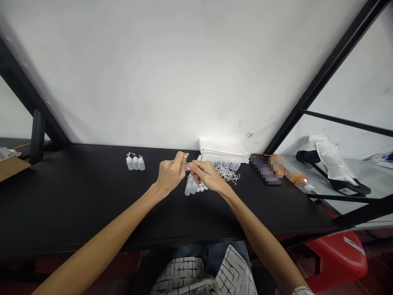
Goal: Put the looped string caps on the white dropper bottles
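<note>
Strip (185,156) — light and pliant, I judge, best held close to the fingertips — seems pinched in left hand (171,172); right hand (208,174) beside it, fingers pressed together, contents unclear.

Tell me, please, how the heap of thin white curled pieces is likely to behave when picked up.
The heap of thin white curled pieces would probably lift in a tangle, as the pieces overlap and cross. It is likely light for its spread, with each piece so slender. The pieces may well flex rather than stay stiff, judging by their varied bends.
</note>
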The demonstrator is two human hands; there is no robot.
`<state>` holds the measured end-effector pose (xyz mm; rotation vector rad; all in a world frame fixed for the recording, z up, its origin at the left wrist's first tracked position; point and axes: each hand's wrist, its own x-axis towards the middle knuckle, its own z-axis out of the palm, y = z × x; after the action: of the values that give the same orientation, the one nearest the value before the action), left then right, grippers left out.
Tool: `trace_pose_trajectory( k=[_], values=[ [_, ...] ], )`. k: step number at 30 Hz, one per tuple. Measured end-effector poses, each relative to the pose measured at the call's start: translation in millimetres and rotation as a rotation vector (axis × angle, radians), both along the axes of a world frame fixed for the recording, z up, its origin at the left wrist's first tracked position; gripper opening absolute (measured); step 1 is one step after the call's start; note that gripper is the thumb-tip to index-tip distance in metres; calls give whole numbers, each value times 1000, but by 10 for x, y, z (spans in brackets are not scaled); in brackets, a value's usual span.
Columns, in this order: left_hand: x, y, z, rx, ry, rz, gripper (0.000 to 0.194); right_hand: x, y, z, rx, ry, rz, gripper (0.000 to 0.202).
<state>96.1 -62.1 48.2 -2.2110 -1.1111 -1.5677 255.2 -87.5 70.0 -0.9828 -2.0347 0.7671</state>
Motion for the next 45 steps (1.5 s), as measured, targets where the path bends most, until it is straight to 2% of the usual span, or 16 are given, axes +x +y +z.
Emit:
trace_pose_trajectory(
  k=[6, 9, 11, 16, 18, 20, 22, 25, 27, 35, 39, 41, 45],
  values=[
    [11, -54, 190, -245, -139, -110, 27, -17, -4, 22, 275, -35, -98, 25],
    [20, -67, 193, -283, -146, -124, 28, -18, -8, 12, 335, -62, -106, 24],
    [26, -62, 141, -226, -132, -113, 27, -21, -15, 6, 339, -73, -97, 29],
    [21, -30, -4, 67, -77, -71, 25, -47, -53, 3, 290, 16, -108, 43],
    [13, -19, -4, 78, -69, -78, 26, -52, -54, -5, 224, 44, -109, 45],
    [7, -16, 35, -10, -82, -108, 26, -46, -36, -18, 143, 60, -102, 43],
    [2, -22, 96, -168, -110, -162, 27, -31, -6, -32, 81, 78, -90, 42],
    [-7, -41, 178, -409, -167, -268, 29, -5, 34, -39, 64, 93, -80, 42],
    [-10, -54, 206, -510, -207, -332, 30, 11, 50, -35, 69, 103, -86, 42],
    [14, -81, 199, -609, -285, -447, 33, 80, 129, -30, 39, 313, -189, 36],
    [26, -82, 214, -727, -437, -579, 36, 127, 141, 22, 4, 436, -288, 28],
    [31, -75, 232, -803, -526, -633, 39, 144, 134, 52, -17, 464, -278, 29],
    [26, -43, 248, -876, -646, -642, 46, 147, 115, 80, -36, 491, -195, 27]
  ],
)
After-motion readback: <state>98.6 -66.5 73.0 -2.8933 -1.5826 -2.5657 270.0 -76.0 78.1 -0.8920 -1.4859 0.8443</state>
